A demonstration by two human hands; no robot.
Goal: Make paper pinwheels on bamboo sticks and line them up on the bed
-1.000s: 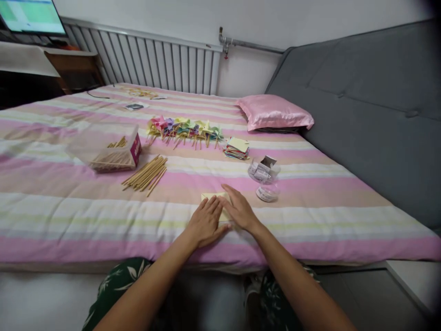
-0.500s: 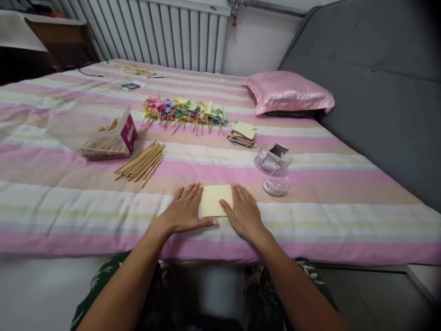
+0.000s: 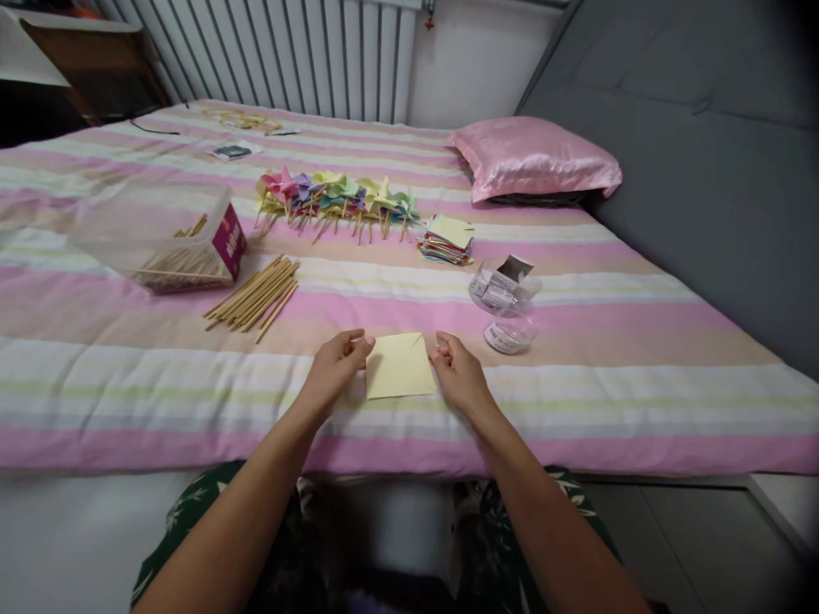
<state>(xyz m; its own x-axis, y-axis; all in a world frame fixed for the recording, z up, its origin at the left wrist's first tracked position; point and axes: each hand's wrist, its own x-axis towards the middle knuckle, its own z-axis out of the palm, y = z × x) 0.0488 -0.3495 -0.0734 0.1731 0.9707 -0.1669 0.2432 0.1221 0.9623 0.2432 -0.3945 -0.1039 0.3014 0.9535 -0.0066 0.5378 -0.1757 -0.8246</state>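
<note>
Clear plastic box (image 3: 159,243) on the bed (image 3: 640,341), left of centre, red label on its near end; thin wooden sticks inside, lying lengthwise. Loose bundle of sticks (image 3: 254,294) just beside it on the bedspread, fanned slightly.

Small clear jar (image 3: 502,286) lying to the right, holding white bits with printed wrappers; contents too small to make out. Its round lid (image 3: 504,338) sits just in front, apart from the jar.

Yellow paper square (image 3: 400,367) near the bed's front edge, between both hands. Left hand (image 3: 336,367) curled, thumb and forefinger pinching the paper's upper left corner. Right hand (image 3: 461,375) likewise curled, fingertips pinching the upper right corner. That far edge appears slightly raised off the bedspread; the near edge lies flat.

Further back: row of coloured paper pinwheels (image 3: 333,198) on sticks, laid side by side. Stack of coloured paper squares (image 3: 446,239) at the row's right end, yellow sheet on top. Pink satin pillow (image 3: 534,158) by the grey headboard (image 3: 704,153). Radiator (image 3: 287,51) along the far wall. Nothing lies between the hands and the paper.
</note>
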